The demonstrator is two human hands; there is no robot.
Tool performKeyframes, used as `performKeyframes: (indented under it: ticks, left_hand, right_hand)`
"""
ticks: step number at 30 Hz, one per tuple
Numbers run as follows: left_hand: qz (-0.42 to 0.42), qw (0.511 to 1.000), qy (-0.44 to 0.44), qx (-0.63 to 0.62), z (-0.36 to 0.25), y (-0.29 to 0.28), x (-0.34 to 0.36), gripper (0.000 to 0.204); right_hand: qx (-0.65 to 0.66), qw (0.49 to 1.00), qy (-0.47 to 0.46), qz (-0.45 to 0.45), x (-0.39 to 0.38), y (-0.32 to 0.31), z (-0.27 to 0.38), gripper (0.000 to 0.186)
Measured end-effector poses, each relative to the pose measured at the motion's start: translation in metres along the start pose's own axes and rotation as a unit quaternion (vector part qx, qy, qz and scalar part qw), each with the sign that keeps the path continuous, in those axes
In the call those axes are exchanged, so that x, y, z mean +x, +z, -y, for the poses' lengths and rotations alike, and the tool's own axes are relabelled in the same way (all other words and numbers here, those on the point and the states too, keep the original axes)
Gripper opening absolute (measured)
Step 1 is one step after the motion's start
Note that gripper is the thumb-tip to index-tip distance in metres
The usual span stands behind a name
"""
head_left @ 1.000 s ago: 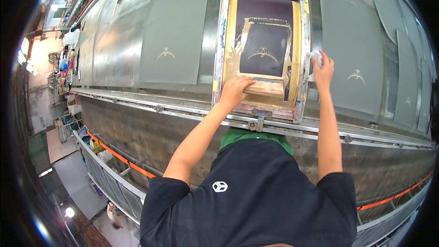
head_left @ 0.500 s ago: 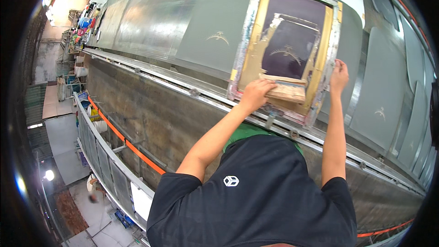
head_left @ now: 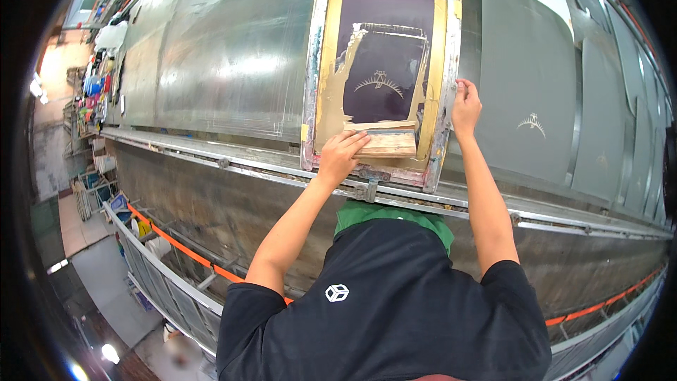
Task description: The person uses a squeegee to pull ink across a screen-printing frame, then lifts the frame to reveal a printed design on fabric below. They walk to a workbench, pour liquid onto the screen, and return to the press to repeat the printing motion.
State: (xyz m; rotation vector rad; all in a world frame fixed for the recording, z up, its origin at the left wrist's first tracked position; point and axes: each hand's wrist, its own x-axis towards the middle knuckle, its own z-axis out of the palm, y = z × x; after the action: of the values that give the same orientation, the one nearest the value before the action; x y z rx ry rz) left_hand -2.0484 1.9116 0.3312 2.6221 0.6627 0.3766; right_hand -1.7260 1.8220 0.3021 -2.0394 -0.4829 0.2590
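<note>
In front of me a screen-printing frame [head_left: 310, 85] lies on the long metal table. Yellow-brown tape lines its inner sides, and dried ink marks its rim. A pale arc-shaped design shows in the dark purple mesh [head_left: 384, 53]. My left hand [head_left: 340, 155] grips the left end of a wooden squeegee [head_left: 388, 143], which rests across the near part of the screen. My right hand [head_left: 466, 109] is closed at the frame's right edge, with its fingertips pinched there. What lies directly under the frame is hidden.
A grey sheet [head_left: 522, 42] with a pale arc print lies right of the frame, with more grey sheets beyond. A metal rail [head_left: 268, 175] with a clamp [head_left: 368, 189] runs along the near edge. Bare metal table [head_left: 218, 70] stretches left. Colourful containers [head_left: 95, 85] stand far left.
The frame, squeegee and both hands now appear further left, with the frame straighter. Bare metal shows left of the frame, where a printed grey sheet was visible. Both hands keep their holds.
</note>
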Motion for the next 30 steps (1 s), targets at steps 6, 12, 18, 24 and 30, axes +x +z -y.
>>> performKeyframes:
  ticks: [6,12,18,24,30]
  left_hand:
    - [0.01,0.999,0.04,-0.017,0.012,-0.015,-0.032,0.052]
    - [0.054,0.997,0.06,0.0,0.013,-0.018,-0.029,0.048]
    - [0.032,0.999,0.019,-0.009,0.055,-0.002,0.094,0.041]
    - [0.153,0.981,-0.091,-0.077,0.084,-0.031,0.232,0.038]
    - [0.096,0.994,-0.036,-0.037,0.078,-0.003,0.18,0.04]
  right_hand:
    - [-0.044,0.999,0.013,-0.006,0.007,0.008,-0.009,0.024]
    - [-0.13,0.988,0.008,0.084,0.017,-0.005,-0.016,0.029]
    - [-0.35,0.895,-0.235,0.147,0.034,-0.025,0.027,0.041]
    - [-0.248,0.879,-0.245,0.326,0.073,0.037,0.093,0.042]
    - [-0.216,0.901,-0.255,0.274,0.012,0.047,0.039,0.047]
